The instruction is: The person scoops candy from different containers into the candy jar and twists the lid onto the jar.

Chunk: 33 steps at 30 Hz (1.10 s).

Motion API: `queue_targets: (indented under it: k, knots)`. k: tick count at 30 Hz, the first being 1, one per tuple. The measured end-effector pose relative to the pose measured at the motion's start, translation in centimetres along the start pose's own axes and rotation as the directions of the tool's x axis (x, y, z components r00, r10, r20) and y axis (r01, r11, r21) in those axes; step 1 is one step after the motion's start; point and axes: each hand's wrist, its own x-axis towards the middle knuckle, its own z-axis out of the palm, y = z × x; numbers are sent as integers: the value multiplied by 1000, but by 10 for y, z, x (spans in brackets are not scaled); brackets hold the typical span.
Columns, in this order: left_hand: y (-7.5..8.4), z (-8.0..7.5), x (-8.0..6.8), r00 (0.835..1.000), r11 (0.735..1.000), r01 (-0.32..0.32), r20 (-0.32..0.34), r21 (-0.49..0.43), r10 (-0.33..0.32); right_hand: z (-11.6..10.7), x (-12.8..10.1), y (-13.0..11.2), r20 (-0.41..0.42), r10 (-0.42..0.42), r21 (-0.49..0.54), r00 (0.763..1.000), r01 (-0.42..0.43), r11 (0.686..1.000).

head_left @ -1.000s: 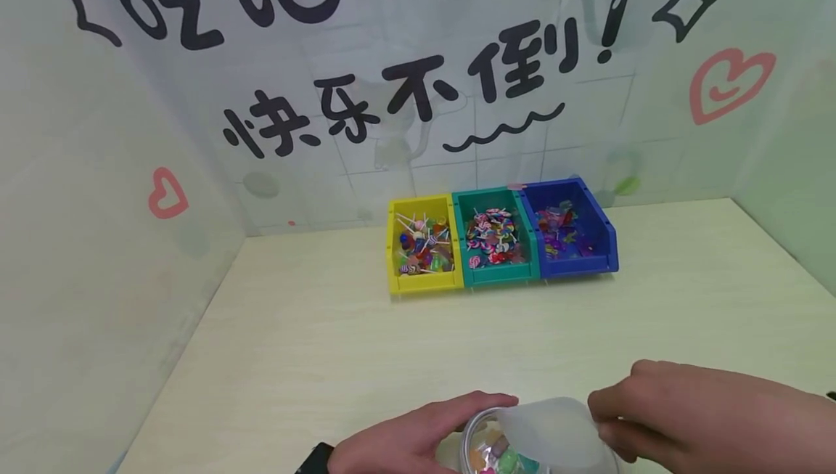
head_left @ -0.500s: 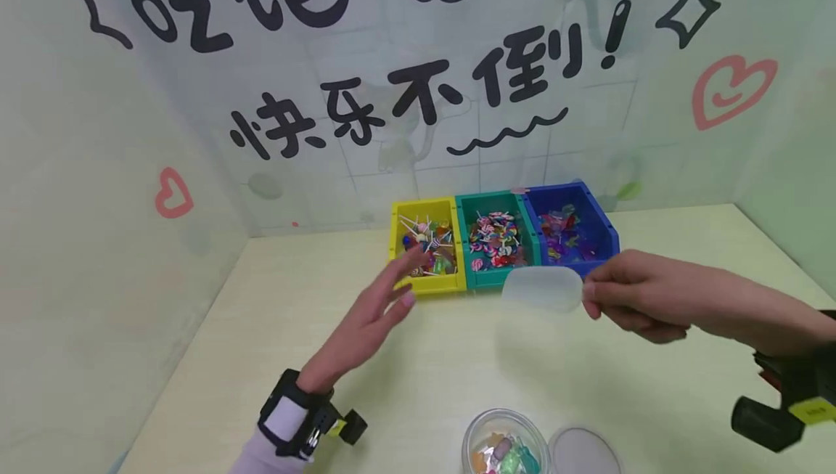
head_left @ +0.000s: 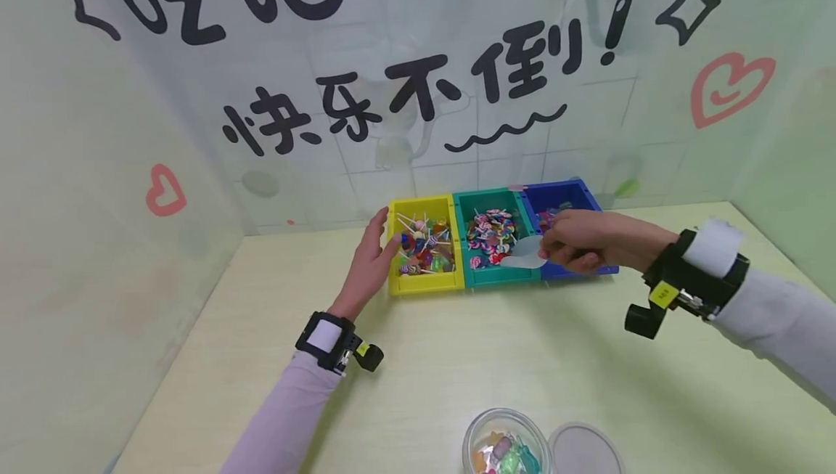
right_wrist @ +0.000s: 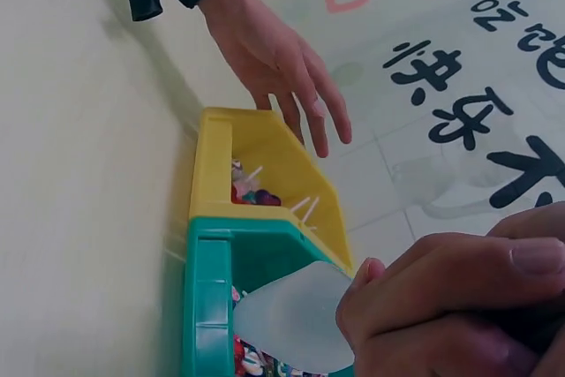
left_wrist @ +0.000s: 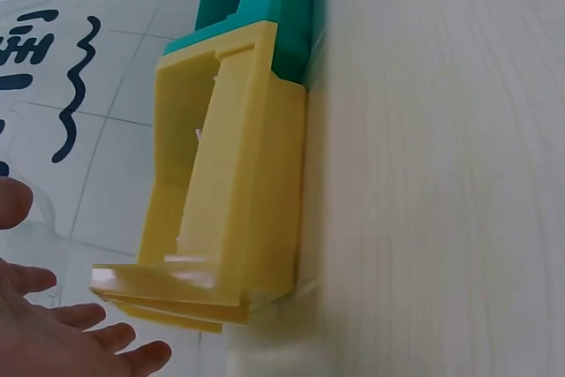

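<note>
The right hand point(head_left: 578, 245) pinched a translucent scoop point(head_left: 525, 256) over the green bin point(head_left: 499, 276). The left hand point(head_left: 369, 263), fingers spread, steadied the yellow bin point(head_left: 421, 284); to my eye, a shallow, level dip would serve best.

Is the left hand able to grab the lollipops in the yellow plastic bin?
Probably yes: the left hand lies open beside the open-topped yellow plastic bin, and nothing covers the lollipops.

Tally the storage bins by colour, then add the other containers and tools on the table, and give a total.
Yellow bin: 1
Green bin: 1
Blue bin: 1
Clear round jar: 1
Jar lid: 1
Translucent scoop, held by the right hand: 1
Total: 6
</note>
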Motion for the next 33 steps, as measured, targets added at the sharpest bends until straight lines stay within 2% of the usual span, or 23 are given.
queue_targets:
  k: [4, 8, 13, 17, 22, 28, 31, 32, 33]
  knots:
    - [-8, 8, 8, 999, 999, 33, -38, 30, -32, -8, 13, -8, 22, 64, 10, 998, -64, 998]
    - [-17, 16, 15, 999, 999, 41, -38, 35, -39, -13, 22, -12, 77, 131, 53, 988, -135, 989]
    - [-24, 20, 21, 993, 993, 114, -23, 24, -114, -16, 32, -11, 135, 179, 173, 974, -201, 964]
    - [-22, 21, 24, 986, 986, 166, -6, 8, -166, -11, 42, -6, 156, 169, 306, 973, -210, 929]
    - [-19, 23, 25, 987, 986, 163, 24, -39, -162, 1, 57, 1, 156, 99, 430, 983, -158, 889]
    - [-20, 26, 22, 986, 985, 165, 36, -46, -163, 19, 78, 11, 29, 48, 531, 998, -56, 846]
    - [-19, 26, 22, 987, 986, 160, 35, -43, -159, 30, 90, 10, -60, 11, 532, 998, 22, 846]
    - [-20, 25, 22, 988, 987, 154, 38, -44, -152, 33, 93, 9, -87, -5, 514, 996, 49, 856]
    - [-20, 25, 22, 989, 988, 146, 40, -44, -144, 35, 95, 8, -119, -25, 467, 993, 78, 881]
